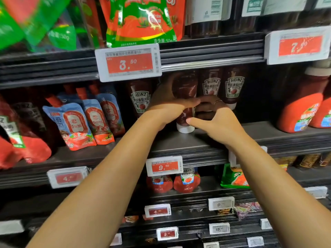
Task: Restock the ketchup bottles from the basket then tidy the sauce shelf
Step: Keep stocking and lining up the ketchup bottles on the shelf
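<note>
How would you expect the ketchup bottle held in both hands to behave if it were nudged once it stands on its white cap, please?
The ketchup bottle is tall and rests on a narrow white cap, so it probably tips easily. Its glossy surface may be a little slippery under the left hand and right hand. Full of sauce, it likely feels heavy for its size.

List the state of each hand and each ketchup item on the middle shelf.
Left hand: grips held bottle.
Right hand: grips same bottle.
Held bottle: cap-down, label turned away.
Heinz bottles: cap-down, labels forward.
Blue pouches: leaning back.
</note>
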### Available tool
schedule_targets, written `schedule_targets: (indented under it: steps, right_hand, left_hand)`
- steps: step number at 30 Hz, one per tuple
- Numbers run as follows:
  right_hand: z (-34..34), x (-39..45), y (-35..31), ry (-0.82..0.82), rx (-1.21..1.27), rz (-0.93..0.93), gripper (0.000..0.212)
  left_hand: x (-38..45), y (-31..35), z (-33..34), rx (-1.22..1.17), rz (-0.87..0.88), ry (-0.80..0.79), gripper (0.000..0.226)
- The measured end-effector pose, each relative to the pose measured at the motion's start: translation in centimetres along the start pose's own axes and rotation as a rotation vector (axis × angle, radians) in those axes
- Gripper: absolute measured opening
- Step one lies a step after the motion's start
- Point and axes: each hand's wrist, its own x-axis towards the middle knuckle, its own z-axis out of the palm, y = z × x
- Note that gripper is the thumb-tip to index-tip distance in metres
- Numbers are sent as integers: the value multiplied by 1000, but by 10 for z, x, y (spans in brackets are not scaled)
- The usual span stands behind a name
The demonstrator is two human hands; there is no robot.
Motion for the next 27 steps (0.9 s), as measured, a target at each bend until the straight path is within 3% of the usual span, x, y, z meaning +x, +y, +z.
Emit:
schedule_targets:
  steps: [3,6,10,14,17,19,23,27]
  right_hand:
    - [-2,10,-1,-58,-106,-8,62]
    - [7,18,-5,-19,-269,-5,69]
    - [21,19,-6,67,-405,24,93]
    - [30,23,-10,105,-447,54,105]
    - [37,25,-16,127,-415,57,104]
    - [42,26,-16,139,-414,56,102]
    - [46,19,-14,142,-425,46,103]
    - [41,20,-15,97,-458,51,95]
  left_hand:
    - [3,-2,-12,-36,-2,-129,87]
    - [0,-2,-12,31,-2,-128,80]
    - [-13,-14,-15,141,88,111,69]
    - [-30,-32,-23,106,120,483,29]
    - [-37,-49,-24,157,20,561,24]
    - [-40,-56,-24,131,-99,553,30]
    - [-37,-58,-22,348,-145,512,89]
    - [-20,-64,-23,295,-293,381,106]
